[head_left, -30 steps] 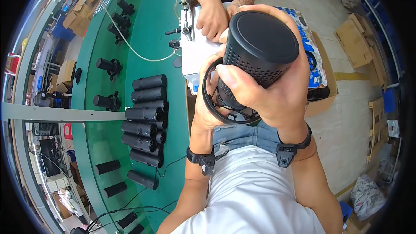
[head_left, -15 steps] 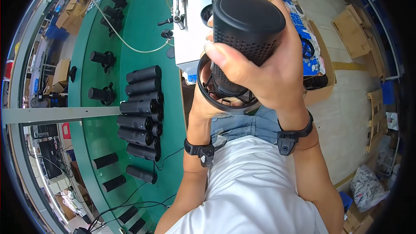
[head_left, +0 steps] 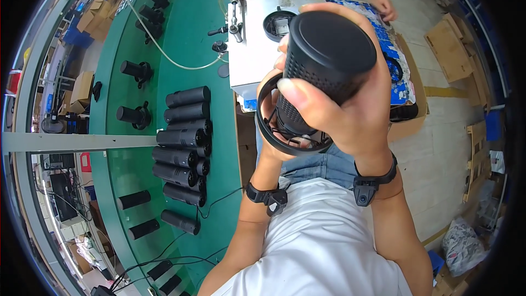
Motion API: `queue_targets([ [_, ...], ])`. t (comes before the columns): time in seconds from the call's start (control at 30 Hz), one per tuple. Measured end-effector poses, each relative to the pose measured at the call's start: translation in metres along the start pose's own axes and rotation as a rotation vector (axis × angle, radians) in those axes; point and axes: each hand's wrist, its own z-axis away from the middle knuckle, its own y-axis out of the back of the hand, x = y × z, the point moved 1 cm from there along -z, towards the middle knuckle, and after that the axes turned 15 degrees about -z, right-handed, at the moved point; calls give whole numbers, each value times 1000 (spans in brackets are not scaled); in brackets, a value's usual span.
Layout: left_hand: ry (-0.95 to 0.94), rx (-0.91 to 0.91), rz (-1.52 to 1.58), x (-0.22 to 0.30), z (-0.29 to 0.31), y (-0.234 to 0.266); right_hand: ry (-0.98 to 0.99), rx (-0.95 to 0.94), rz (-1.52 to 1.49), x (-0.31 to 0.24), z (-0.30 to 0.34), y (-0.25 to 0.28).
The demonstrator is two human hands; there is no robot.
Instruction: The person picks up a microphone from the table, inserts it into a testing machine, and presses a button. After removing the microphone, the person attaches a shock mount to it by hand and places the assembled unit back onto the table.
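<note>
A black cylinder [head_left: 331,41] with a perforated side and a smooth flat end is gripped by my right hand [head_left: 356,118], thumb along its near side. Its lower end sits inside a wide black ring-shaped base [head_left: 293,149], tilted, with thin ribs across its opening. My left hand [head_left: 271,152] holds that ring from beneath and behind; most of its fingers are hidden by the ring and cylinder. I cannot tell whether the cylinder and ring are joined. Just beyond them, a black round part [head_left: 278,24] with a pale square inside lies on a white work surface [head_left: 246,57].
Several black cylinders [head_left: 178,138] lie stacked on the green bench [head_left: 222,131] at left, with cables nearby. A metal clamp-like fixture [head_left: 234,13] stands at the white surface's edge. A co-worker's hands [head_left: 384,8] are across from me. An open cardboard box [head_left: 408,123] stands at right.
The view has shifted slightly, and my hands with the cylinder and ring appear lower and further right. The co-worker's hands have come apart and reached toward the work surface.
</note>
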Motion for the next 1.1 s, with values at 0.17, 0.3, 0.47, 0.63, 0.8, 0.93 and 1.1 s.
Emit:
queue_targets([
  [0.17,30,-75,63,3,-6,4,20,-11,-43,-2,2,3],
  [0.3,158,-84,111,13,-10,0,-2,29,-58,0,3,4],
  [0.47,234,-33,95,9,-4,5,-100,-4,-32,-2,0,8],
  [0.63,684,-112,891,-32,14,34,-291,-181,-187,0,-13,15],
  [0.8,762,30,1088,-29,29,34,-269,-209,-119,5,-12,8],
  [0.93,375,-371,1106,-16,17,48,-195,-267,-49,13,-9,3],
  [1.1,147,294,-476,26,18,96,-122,-330,27,33,-12,-18],
])
